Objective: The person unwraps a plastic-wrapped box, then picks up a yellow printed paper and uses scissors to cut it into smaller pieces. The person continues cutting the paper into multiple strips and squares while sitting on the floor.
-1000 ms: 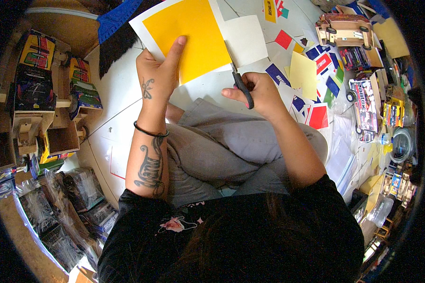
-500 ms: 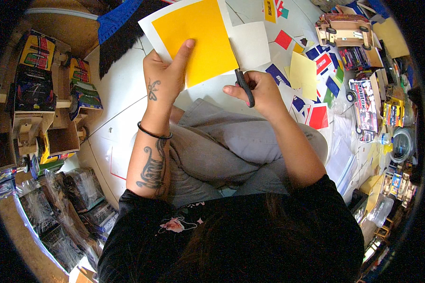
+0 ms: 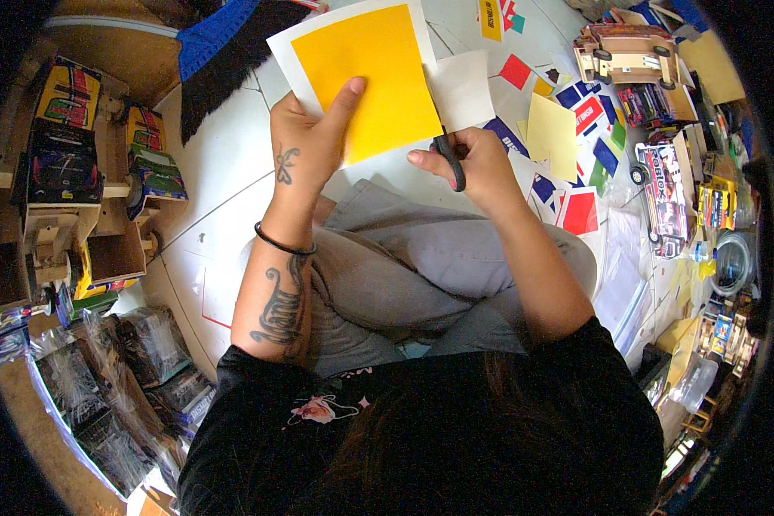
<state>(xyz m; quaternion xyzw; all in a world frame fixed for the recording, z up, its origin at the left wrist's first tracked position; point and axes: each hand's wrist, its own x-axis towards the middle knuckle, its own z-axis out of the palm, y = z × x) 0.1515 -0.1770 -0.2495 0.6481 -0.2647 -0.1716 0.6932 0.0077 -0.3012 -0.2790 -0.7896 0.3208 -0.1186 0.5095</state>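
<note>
A yellow sheet with a white border is pinched in my left hand, thumb flat on its front and the other fingers behind. My right hand grips black-handled scissors at the lower right corner of the yellow area. The blades are mostly hidden by the paper. Along the right side, the white border hangs off as a wider white flap, partly behind the yellow sheet. Both hands are above my crossed legs in grey trousers.
Coloured paper scraps and a pale yellow sheet litter the tiled floor at right. Wooden toy trucks stand beyond them. More toy trucks are stacked at left, above plastic-wrapped dark packages. A black-bristled broom lies at the far left.
My left hand and the yellow sheet have shifted slightly right and a little nearer. The scissors' blades show less beside the sheet's edge, while my right hand has barely moved.
</note>
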